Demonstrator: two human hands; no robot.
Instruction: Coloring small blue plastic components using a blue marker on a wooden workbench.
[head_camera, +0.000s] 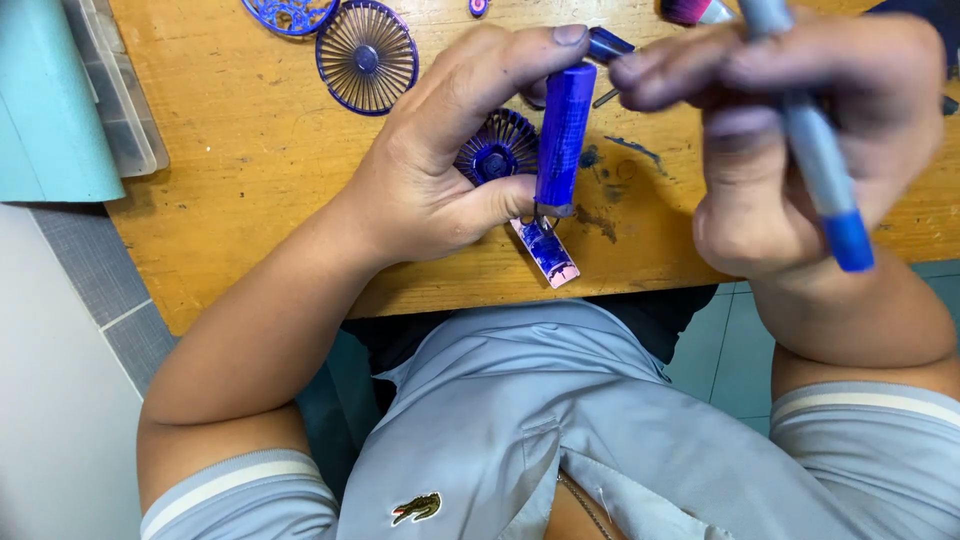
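A blue cylindrical battery cell (564, 135) stands nearly upright between the person's two hands, above the near edge of a worn wooden workbench (250, 170). The left hand (450, 165) grips it, index finger over the top end and thumb pressed at the lower end, where a small blue-and-pink circuit board (547, 250) hangs just below the thumb and appears joined to the cell's base. The right hand (800, 140) is closed around a pen-shaped tool with a pale grey body and blue tip (825, 170), the tip pointing down toward the person; its fingertips reach in to touch the top of the cell.

Behind the left hand's fingers, partly hidden, sits a round dark-blue fan part with radial ribs (497, 150). Farther beyond that hand lies a flat blue fan grille (367, 55), with a second blue grille (290, 14) just beside it at the bench's far side. Well to the left of the left hand, a clear plastic tray (115, 90) rests against a teal sheet (50, 100). Dark smudges (615, 175) mark the wood between the hands.
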